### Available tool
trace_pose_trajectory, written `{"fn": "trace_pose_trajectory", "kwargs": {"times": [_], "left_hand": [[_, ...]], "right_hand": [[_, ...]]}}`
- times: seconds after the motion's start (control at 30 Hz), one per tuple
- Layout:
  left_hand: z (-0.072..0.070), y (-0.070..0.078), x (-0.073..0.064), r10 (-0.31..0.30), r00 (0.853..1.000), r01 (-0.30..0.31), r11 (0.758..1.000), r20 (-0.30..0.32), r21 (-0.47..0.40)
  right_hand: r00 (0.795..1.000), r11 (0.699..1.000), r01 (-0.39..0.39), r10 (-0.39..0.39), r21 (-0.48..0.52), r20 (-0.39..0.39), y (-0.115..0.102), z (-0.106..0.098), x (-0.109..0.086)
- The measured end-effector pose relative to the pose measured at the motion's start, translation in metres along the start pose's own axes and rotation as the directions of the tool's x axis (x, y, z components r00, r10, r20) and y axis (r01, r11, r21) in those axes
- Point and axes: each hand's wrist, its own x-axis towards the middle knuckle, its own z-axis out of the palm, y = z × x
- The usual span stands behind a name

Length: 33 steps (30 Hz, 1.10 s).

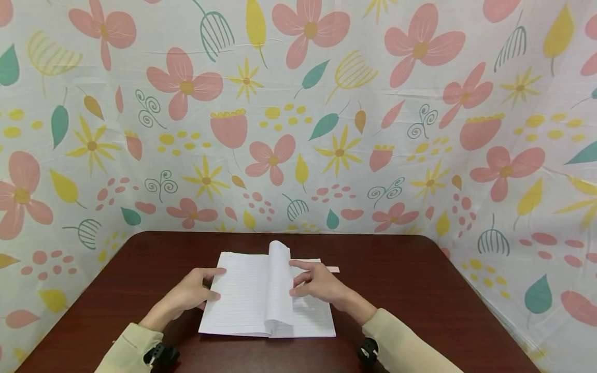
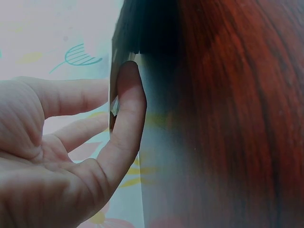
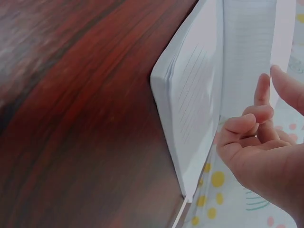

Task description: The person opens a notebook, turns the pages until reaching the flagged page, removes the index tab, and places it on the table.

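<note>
An open notebook [image 1: 240, 295] with lined white pages lies on the table. My left hand [image 1: 190, 291] grips its left edge; in the left wrist view, fingers of the left hand [image 2: 109, 147] lie on both sides of that edge. A raised page [image 1: 279, 285] stands curled near the middle of the notebook. My right hand [image 1: 322, 284] pinches the free edge of this page between thumb and finger, above the right-hand pages. The right wrist view shows the right hand [image 3: 259, 152] at the edge of the raised page [image 3: 247, 52], its other fingers curled.
The notebook rests on a dark red-brown wooden table [image 1: 387, 290]. A thin pale strip [image 1: 333, 269] sticks out past the notebook's upper right side. Behind the table hangs a white cloth [image 1: 298, 207] printed with flowers and leaves.
</note>
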Motion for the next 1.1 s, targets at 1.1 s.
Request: {"fn": "trace_pose_trajectory", "kwargs": {"times": [1.1], "left_hand": [[0.0, 0.001, 0.0, 0.025, 1.0, -0.025, 1.0, -0.003, -0.015]], "right_hand": [[1.0, 0.994, -0.028, 0.029, -0.106, 0.008, -0.008, 0.037, 0.032]]}}
